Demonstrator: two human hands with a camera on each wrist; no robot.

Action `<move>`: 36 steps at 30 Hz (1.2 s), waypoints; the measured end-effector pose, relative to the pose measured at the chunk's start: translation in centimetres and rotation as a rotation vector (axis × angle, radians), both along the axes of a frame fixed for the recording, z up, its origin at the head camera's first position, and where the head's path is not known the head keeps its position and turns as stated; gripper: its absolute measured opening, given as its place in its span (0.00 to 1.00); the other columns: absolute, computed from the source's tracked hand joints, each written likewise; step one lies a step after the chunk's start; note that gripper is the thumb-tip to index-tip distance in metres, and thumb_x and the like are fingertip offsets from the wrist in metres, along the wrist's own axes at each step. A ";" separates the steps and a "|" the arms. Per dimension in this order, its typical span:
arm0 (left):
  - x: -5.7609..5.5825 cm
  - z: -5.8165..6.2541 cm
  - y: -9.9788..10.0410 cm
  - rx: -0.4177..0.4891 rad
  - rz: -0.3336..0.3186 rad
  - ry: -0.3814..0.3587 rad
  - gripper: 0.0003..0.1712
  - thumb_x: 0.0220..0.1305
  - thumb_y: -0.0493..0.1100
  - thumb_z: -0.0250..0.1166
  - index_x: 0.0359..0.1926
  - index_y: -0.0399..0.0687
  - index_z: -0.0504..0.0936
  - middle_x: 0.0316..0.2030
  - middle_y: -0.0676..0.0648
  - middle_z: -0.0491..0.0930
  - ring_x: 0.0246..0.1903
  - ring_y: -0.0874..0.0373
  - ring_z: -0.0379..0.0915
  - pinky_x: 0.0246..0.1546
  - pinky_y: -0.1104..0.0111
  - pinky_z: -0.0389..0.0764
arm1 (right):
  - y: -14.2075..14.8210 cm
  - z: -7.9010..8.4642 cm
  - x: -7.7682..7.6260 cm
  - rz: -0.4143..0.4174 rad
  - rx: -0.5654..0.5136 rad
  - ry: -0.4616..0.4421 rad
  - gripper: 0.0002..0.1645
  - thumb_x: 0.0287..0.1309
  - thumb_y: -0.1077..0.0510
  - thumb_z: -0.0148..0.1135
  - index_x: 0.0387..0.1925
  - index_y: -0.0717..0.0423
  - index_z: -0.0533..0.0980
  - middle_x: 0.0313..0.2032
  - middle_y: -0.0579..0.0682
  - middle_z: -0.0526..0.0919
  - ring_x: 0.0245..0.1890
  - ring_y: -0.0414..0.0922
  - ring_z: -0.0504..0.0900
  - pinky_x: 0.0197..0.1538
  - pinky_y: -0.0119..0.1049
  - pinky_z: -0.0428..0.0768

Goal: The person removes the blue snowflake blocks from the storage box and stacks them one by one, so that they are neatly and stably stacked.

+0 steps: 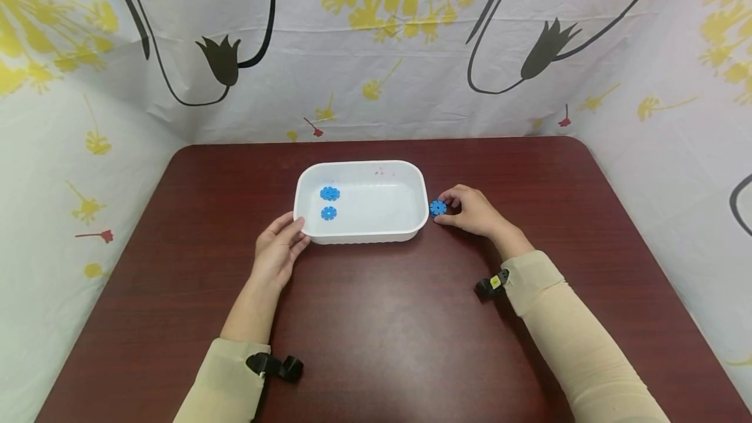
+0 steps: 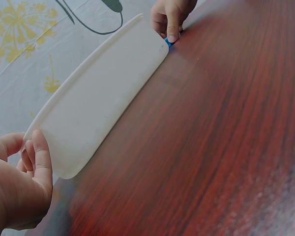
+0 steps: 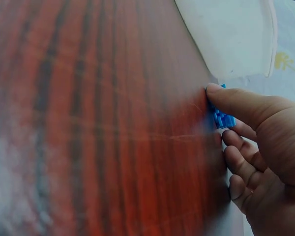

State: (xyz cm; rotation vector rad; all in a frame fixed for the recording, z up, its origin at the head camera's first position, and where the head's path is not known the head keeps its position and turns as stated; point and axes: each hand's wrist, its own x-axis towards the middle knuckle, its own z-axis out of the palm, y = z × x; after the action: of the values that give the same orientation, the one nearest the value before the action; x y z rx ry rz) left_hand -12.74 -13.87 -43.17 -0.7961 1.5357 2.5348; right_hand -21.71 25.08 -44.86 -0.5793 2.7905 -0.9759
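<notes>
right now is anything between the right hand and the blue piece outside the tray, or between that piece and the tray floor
Nothing at the right hand: it pinches the blue piece. The tray's right wall stands between that piece and the tray floor.

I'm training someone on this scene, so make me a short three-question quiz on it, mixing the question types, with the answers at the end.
1. True or false: in the head view, the left hand holds the white tray at its far right corner.

2. What colour is the notched item pinched by the right hand?
A) red
B) blue
C) yellow

3. Fill the gap: in the head view, the blue pieces lying inside the tray are nearer its ____ end.

Key: 1. False, it holds the near left corner. 2. B. 3. left.
</notes>
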 end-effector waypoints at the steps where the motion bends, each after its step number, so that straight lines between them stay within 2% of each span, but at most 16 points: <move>1: 0.0 0.0 0.0 -0.001 -0.001 -0.001 0.19 0.68 0.35 0.67 0.58 0.44 0.74 0.31 0.52 0.78 0.29 0.63 0.77 0.40 0.73 0.87 | 0.0 0.0 0.0 -0.002 0.002 -0.003 0.24 0.53 0.56 0.78 0.48 0.64 0.81 0.44 0.57 0.79 0.43 0.53 0.76 0.49 0.46 0.77; 9: 0.0 0.0 -0.1 0.003 -0.001 0.006 0.20 0.68 0.35 0.67 0.59 0.43 0.74 0.30 0.52 0.78 0.29 0.63 0.77 0.40 0.73 0.87 | -0.1 0.1 -0.1 0.007 -0.001 -0.005 0.24 0.54 0.55 0.78 0.48 0.64 0.81 0.44 0.57 0.79 0.43 0.52 0.75 0.48 0.46 0.77; 15: 0.0 0.0 -0.1 0.004 0.001 0.001 0.19 0.68 0.35 0.67 0.58 0.44 0.74 0.30 0.52 0.78 0.29 0.63 0.77 0.40 0.73 0.87 | 0.2 0.7 -0.4 0.009 -0.016 -0.012 0.29 0.52 0.53 0.79 0.52 0.63 0.80 0.45 0.57 0.80 0.45 0.53 0.78 0.50 0.48 0.79; 19: 0.0 0.0 -0.1 0.006 0.001 0.003 0.19 0.68 0.35 0.67 0.58 0.43 0.75 0.30 0.52 0.78 0.29 0.63 0.77 0.40 0.74 0.87 | 0.2 1.7 -1.0 -0.018 -0.056 0.026 0.30 0.55 0.52 0.77 0.54 0.64 0.78 0.44 0.58 0.81 0.45 0.54 0.80 0.50 0.49 0.81; 25: 0.1 0.1 -0.1 0.003 0.003 0.006 0.18 0.68 0.34 0.67 0.57 0.43 0.75 0.31 0.52 0.79 0.30 0.62 0.77 0.40 0.74 0.87 | -1.0 3.8 -1.5 -0.070 -0.173 0.114 0.24 0.60 0.55 0.73 0.52 0.64 0.78 0.41 0.59 0.82 0.42 0.53 0.81 0.47 0.49 0.82; 30: 0.1 0.1 -0.1 0.002 0.008 0.003 0.18 0.68 0.34 0.67 0.57 0.43 0.75 0.32 0.51 0.79 0.30 0.62 0.77 0.40 0.74 0.87 | -3.0 5.2 -1.5 -0.064 -0.244 0.164 0.19 0.60 0.59 0.72 0.50 0.64 0.79 0.40 0.58 0.83 0.38 0.51 0.81 0.44 0.43 0.82; 36: 0.1 0.0 -0.1 0.006 0.004 0.003 0.19 0.68 0.35 0.67 0.57 0.43 0.75 0.33 0.51 0.79 0.30 0.62 0.78 0.41 0.74 0.87 | -5.1 6.1 -1.5 -0.037 -0.260 0.178 0.17 0.61 0.60 0.71 0.49 0.64 0.79 0.39 0.57 0.83 0.36 0.48 0.81 0.40 0.33 0.80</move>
State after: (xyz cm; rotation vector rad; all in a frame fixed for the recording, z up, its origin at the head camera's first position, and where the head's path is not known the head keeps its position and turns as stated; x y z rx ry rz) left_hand -12.68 -13.95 -43.13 -0.7955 1.5286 2.5436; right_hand -23.24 20.01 -38.72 -0.6795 2.8548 -1.3720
